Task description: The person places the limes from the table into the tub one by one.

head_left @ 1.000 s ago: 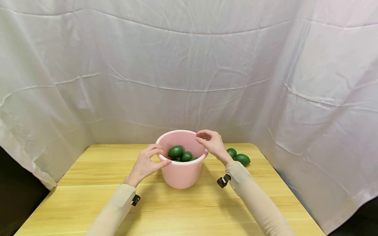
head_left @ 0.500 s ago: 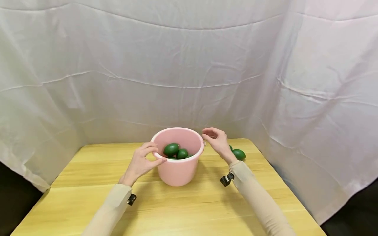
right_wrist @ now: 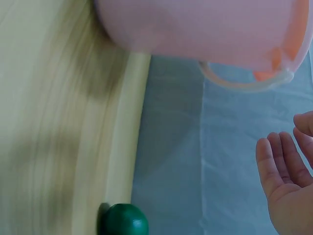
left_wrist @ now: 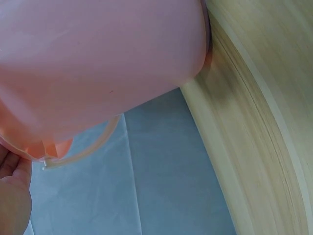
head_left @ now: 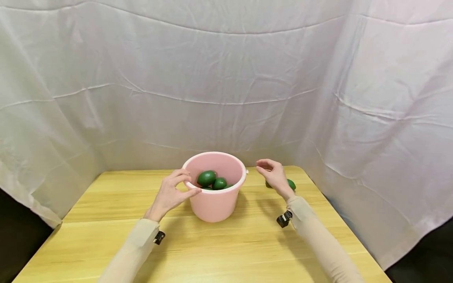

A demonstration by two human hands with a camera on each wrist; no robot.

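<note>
A pink bucket (head_left: 214,206) with a pale rim stands on the table, with several glossy dark green oval fruits (head_left: 206,178) inside. At the bucket's left, my left hand (head_left: 171,193) holds the rim, fingers on the side and thumb at the front. My right hand (head_left: 274,176) is in the air to the right of the bucket, fingers loosely bent, nothing between them. Below and behind it, more green fruit (head_left: 291,184) lies on the table, partly hidden by the hand. The right wrist view has one green fruit (right_wrist: 127,220) at the bottom edge.
The wooden table (head_left: 219,251) has its far edge just behind the bucket. White cloth (head_left: 212,78) hangs at the back and both sides. A pale curved handle (right_wrist: 239,85) hangs down from the bucket's rim on the far side.
My right hand has moved away from the bucket's right rim, out to the right over the loose fruits. My left hand has stayed at the rim. The view has shifted slightly.
</note>
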